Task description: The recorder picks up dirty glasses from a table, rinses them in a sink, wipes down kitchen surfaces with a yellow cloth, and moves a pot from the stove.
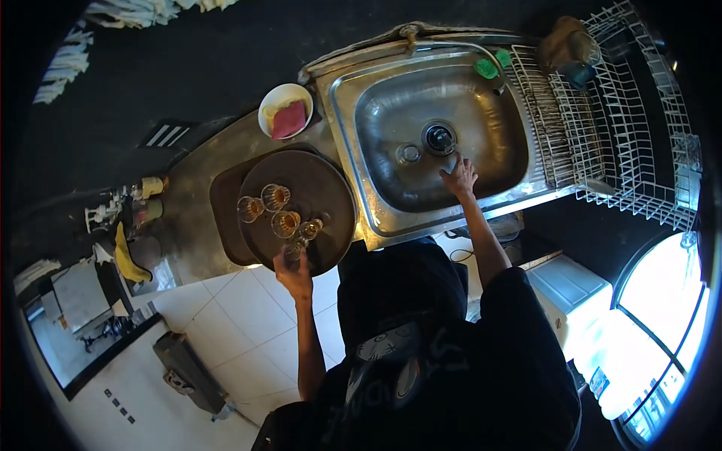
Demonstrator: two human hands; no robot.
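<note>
A round brown tray lies on the metal counter, overlapping a second brown tray. Several small clear glasses with amber tints, among them one glass, stand on the round tray. At its near edge, my left hand has thumb and fingers on either side of a small glass. My right hand reaches into the steel sink, fingers spread, just beside a clear glass at the drain. Another clear glass rests left of the drain.
A white bowl holding a pink cloth or sponge sits behind the trays. A curved faucet and green scrubbers are at the sink's back. Wire dish racks stand right. Bottles and a yellow cloth lie left.
</note>
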